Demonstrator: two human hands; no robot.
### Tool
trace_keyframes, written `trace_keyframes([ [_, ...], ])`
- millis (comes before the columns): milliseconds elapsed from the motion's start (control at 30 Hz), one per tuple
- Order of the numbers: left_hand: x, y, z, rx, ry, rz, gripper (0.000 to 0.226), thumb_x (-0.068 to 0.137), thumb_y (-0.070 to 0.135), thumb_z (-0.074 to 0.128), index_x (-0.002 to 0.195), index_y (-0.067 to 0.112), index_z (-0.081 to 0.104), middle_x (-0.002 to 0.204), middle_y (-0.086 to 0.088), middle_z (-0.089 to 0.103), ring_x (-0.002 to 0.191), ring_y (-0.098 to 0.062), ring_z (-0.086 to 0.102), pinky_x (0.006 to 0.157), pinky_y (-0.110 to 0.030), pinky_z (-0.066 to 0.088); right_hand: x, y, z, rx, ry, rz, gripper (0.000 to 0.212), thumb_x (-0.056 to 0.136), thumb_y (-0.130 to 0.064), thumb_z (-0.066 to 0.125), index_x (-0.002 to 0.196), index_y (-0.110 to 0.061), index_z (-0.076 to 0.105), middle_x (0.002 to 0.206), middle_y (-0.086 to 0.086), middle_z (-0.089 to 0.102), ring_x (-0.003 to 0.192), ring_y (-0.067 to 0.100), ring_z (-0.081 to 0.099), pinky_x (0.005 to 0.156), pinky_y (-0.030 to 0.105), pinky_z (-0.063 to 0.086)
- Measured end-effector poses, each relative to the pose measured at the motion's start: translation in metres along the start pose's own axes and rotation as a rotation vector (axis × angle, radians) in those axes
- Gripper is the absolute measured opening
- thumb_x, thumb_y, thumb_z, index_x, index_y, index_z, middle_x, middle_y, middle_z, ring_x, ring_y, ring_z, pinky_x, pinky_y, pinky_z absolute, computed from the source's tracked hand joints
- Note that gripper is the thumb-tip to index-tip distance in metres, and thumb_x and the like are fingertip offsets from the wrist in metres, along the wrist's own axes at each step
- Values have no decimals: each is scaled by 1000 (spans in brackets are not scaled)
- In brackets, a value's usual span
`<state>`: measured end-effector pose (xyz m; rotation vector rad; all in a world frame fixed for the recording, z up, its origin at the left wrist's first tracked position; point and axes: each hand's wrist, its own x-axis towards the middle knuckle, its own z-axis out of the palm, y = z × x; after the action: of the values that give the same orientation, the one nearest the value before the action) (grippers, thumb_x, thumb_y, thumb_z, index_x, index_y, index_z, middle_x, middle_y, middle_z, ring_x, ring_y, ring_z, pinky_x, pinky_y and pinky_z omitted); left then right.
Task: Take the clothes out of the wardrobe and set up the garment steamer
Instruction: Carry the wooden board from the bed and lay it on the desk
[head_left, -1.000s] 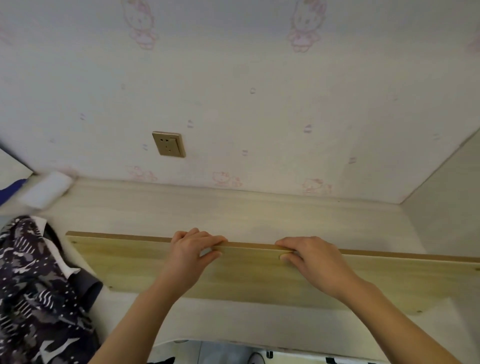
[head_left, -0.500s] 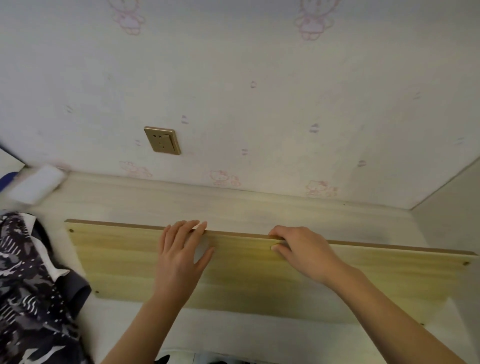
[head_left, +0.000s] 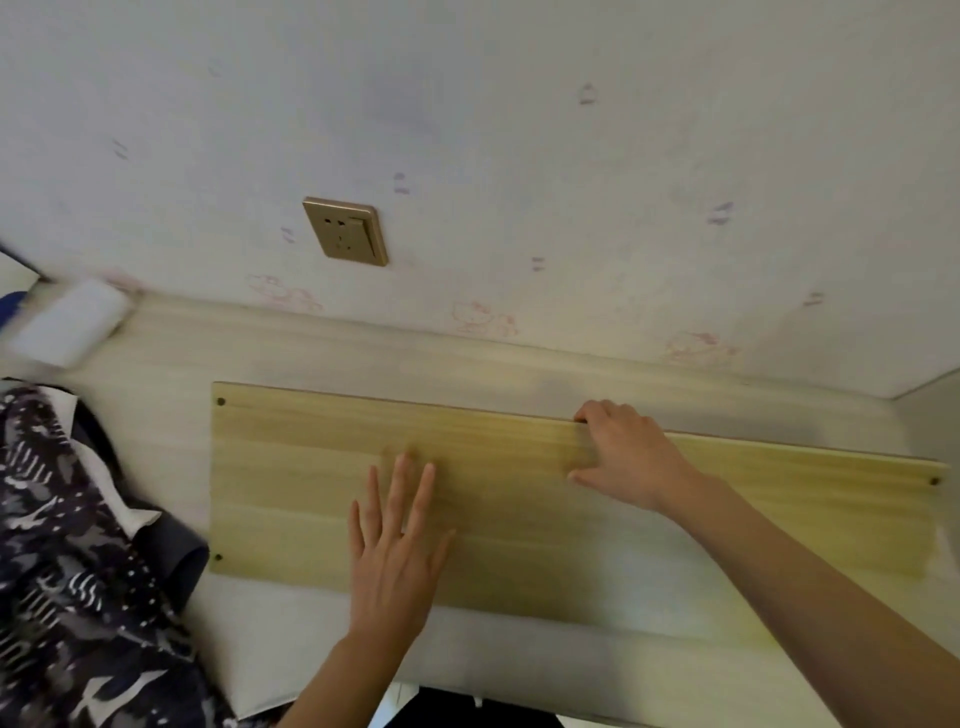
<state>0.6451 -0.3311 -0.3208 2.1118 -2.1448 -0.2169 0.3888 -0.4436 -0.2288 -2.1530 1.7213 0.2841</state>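
Now the left hand (head_left: 392, 551) lies flat, fingers straight, on the wooden board (head_left: 311, 467), where a second ago it curled over the far edge. The right hand (head_left: 623, 457) still grips that edge, thumb on the face. The board has gone from tilted to lying flat on the pale table (head_left: 171, 353), likely a steaming surface made ready. The patterned clothes (head_left: 57, 545) sit heaped at the left, just beside it. A gold wall socket (head_left: 345, 231) waits above; no steamer shows. No writing is legible.
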Motion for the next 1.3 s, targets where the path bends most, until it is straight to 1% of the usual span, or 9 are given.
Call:
trace_keyframes([
  [133, 12, -10, 20, 29, -66, 8, 69, 91, 60, 28, 153, 31, 15, 162, 2, 9, 148, -32, 1, 114, -54, 14, 21, -5, 20, -41, -14, 18, 72, 74, -50, 71, 129, -21, 35, 125, 6, 44, 114, 30, 45, 95, 43, 38],
  [267, 17, -20, 43, 54, -123, 11, 69, 91, 65, 21, 152, 34, 14, 162, 0, 10, 148, -32, 4, 114, -58, 13, 42, -7, 33, -28, -88, 34, 75, 75, -49, 72, 132, -19, 35, 129, 8, 42, 118, 31, 43, 99, 43, 37],
  [533, 27, -31, 63, 25, -174, 0, 72, 85, 63, 35, 150, 40, 18, 160, 3, 16, 147, -30, 9, 111, -63, 17, 74, -9, 50, -9, -238, 80, 81, 76, -44, 74, 139, -13, 33, 135, 13, 38, 123, 35, 40, 101, 45, 39],
  [733, 28, -35, 67, 16, -165, -14, 71, 83, 64, 36, 149, 40, 23, 160, 5, 19, 147, -28, 12, 112, -61, 16, 83, -11, 57, 18, -269, 109, 82, 73, -40, 78, 137, -11, 36, 133, 13, 36, 121, 35, 40, 99, 45, 41],
  [1033, 31, -48, 71, 13, -167, -1, 70, 84, 64, 35, 149, 42, 22, 160, 6, 19, 147, -28, 13, 111, -61, 17, 88, -20, 66, 28, -287, 131, 80, 72, -41, 78, 135, -10, 39, 130, 12, 38, 119, 34, 39, 98, 45, 42],
  [1133, 31, -50, 72, 9, -166, -1, 70, 85, 64, 34, 149, 43, 20, 160, 6, 18, 148, -27, 12, 111, -62, 16, 90, -20, 66, 15, -286, 127, 79, 72, -45, 77, 133, -10, 41, 127, 11, 39, 119, 33, 35, 98, 44, 42],
  [1200, 31, -50, 72, 9, -169, -2, 69, 85, 65, 32, 149, 43, 19, 160, 6, 17, 148, -27, 11, 112, -61, 16, 89, -21, 66, -20, -263, 106, 72, 72, -45, 76, 127, -10, 45, 123, 9, 39, 116, 31, 31, 96, 43, 44],
  [1233, 31, -50, 72, 9, -171, -2, 69, 86, 65, 31, 150, 42, 19, 160, 7, 16, 148, -27, 12, 112, -61, 15, 88, -22, 65, -38, -233, 91, 62, 76, -40, 74, 123, -10, 48, 122, 9, 38, 114, 30, 30, 94, 41, 46],
  [1300, 32, -50, 73, 14, -174, -7, 69, 86, 65, 30, 150, 42, 19, 160, 7, 16, 148, -27, 12, 112, -60, 14, 86, -26, 64, -56, -143, 58, 36, 86, -20, 63, 118, -9, 52, 122, 10, 39, 112, 29, 32, 91, 40, 47],
])
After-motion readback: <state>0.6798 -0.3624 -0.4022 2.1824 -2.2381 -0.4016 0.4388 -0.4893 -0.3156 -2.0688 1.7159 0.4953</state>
